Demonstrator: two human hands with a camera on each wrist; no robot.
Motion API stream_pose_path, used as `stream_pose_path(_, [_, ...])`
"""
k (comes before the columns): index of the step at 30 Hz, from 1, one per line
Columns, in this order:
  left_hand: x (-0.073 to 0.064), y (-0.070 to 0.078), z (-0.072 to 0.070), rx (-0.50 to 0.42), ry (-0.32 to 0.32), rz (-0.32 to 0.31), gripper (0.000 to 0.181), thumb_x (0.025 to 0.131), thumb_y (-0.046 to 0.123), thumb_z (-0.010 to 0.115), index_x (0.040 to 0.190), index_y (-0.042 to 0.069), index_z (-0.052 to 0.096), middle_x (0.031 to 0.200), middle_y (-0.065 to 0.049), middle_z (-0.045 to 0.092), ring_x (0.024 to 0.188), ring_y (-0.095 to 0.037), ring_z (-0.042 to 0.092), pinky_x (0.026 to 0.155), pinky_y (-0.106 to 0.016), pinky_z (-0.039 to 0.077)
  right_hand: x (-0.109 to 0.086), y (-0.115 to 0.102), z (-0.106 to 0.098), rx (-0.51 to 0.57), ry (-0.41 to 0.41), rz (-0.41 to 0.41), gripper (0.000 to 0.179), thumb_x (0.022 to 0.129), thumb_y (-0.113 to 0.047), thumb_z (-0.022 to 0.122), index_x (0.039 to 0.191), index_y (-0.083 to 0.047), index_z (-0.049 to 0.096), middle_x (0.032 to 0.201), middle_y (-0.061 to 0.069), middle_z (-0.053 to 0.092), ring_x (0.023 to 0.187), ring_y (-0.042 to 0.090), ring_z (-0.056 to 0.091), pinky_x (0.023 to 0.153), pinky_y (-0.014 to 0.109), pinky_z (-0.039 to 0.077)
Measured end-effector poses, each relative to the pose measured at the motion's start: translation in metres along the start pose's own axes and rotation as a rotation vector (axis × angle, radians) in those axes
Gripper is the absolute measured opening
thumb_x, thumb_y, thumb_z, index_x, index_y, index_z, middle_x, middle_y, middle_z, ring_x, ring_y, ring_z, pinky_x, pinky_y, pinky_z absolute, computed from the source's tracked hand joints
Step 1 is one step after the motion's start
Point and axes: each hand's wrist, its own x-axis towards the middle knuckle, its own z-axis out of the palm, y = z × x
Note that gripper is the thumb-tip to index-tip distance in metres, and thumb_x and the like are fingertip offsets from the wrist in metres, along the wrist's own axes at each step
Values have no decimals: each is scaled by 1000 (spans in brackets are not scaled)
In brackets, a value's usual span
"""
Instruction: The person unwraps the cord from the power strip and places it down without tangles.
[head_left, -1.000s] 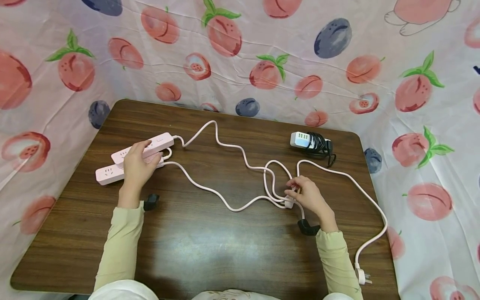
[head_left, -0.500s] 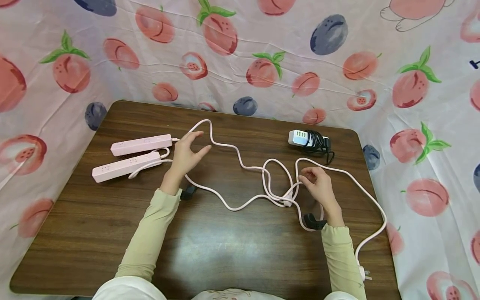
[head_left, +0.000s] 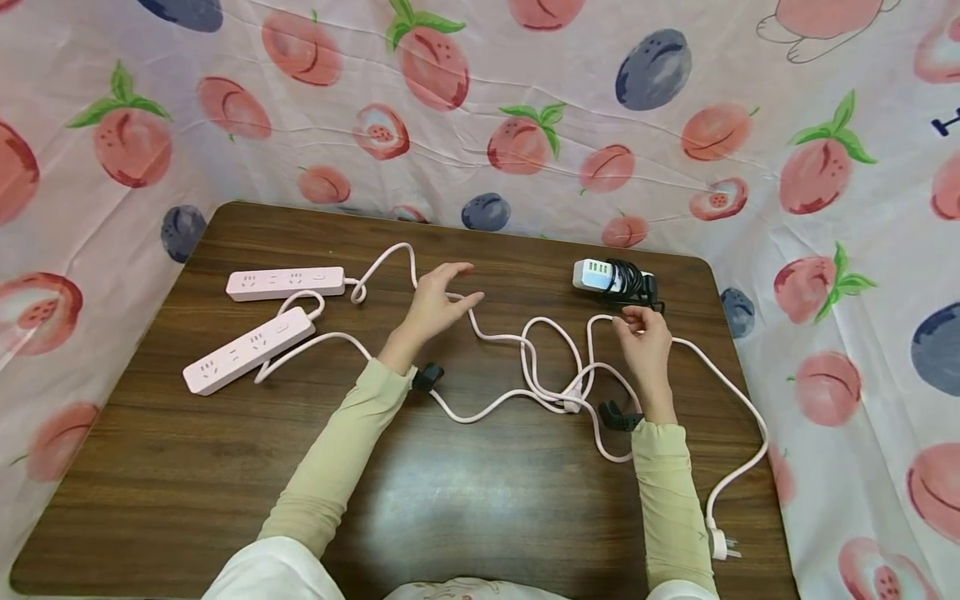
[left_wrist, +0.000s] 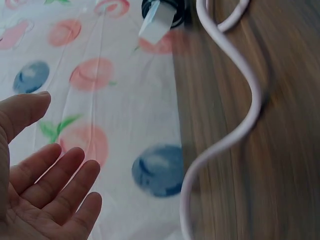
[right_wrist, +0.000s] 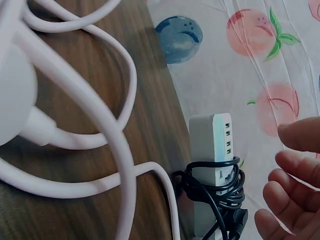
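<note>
My left hand [head_left: 437, 304] hovers over the pink cable [head_left: 495, 337] near the table's middle, its thumb apart from relaxed fingers [left_wrist: 65, 185] and nothing held. My right hand [head_left: 647, 343] is raised over the cable's right-hand stretch, just in front of a white power strip [head_left: 596, 275] wrapped in black cord [right_wrist: 215, 182]. Its fingers bend loosely around nothing. Two pink power strips lie at the left: the rear one [head_left: 285, 283] nearly level, the front one [head_left: 249, 350] slanted. Their cables cross in loose loops, with one plug [head_left: 572, 402] among them.
Another plug [head_left: 720, 544] lies near the right edge of the brown wooden table [head_left: 450, 508], prongs pointing right. Fruit-printed cloth [head_left: 420, 133] hangs around the back and sides. Black wrist mounts [head_left: 429, 377] sit at both wrists.
My left hand has let go of the pink power strips and moved right. The front strip has turned. My right hand has left the plug and loops, moving back and right.
</note>
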Motion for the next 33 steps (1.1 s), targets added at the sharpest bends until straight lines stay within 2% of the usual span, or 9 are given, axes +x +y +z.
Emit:
stream_pose_path(5, [14,7,22,-53,-57,-14,42,79,11,74,113,-8,60,109,-22,63,103,-34,58,88,-42,47,9,2,4,32,53,21,27,81,0,68,105,10,61,91,23,58,78,27,55,62,6,36])
stream_pose_path(7, [20,10,30,-55,-81,-17,42,80,11,74,114,-8,59,110,-22,63,104,-33,58,93,-41,44,12,3,5,31,65,30,28,81,0,68,106,10,60,91,23,57,79,30,55,64,10,36])
stream_pose_path(13, [38,21,53,-65,-163,-39,45,81,14,73,117,-7,58,113,-20,62,107,-30,57,95,-36,44,21,6,5,2,123,21,29,79,-1,69,104,11,59,91,23,53,81,37,52,69,23,36])
stream_pose_path(17, [48,23,65,-101,-180,-61,43,80,14,74,116,-7,59,112,-19,63,106,-29,59,94,-33,45,26,8,4,-11,151,16,30,79,-1,69,105,11,59,93,24,53,82,37,52,70,24,37])
stream_pose_path(21, [56,20,77,-153,-196,-130,42,80,13,74,116,-6,59,112,-18,63,104,-29,60,93,-33,46,29,8,2,-7,158,35,30,79,0,68,105,11,59,94,25,54,84,38,53,71,25,38])
stream_pose_path(26, [65,15,94,-221,-206,-231,41,82,12,72,117,-4,58,114,-18,62,104,-28,59,92,-31,46,35,11,0,-23,169,42,31,79,-1,67,106,11,58,95,26,53,87,41,53,75,32,40])
stream_pose_path(33, [77,11,115,-293,-221,-337,47,82,13,73,121,-6,56,112,-19,63,101,-29,60,88,-29,48,43,14,-3,-35,158,82,32,79,-2,68,107,11,57,97,26,51,91,39,52,80,38,41])
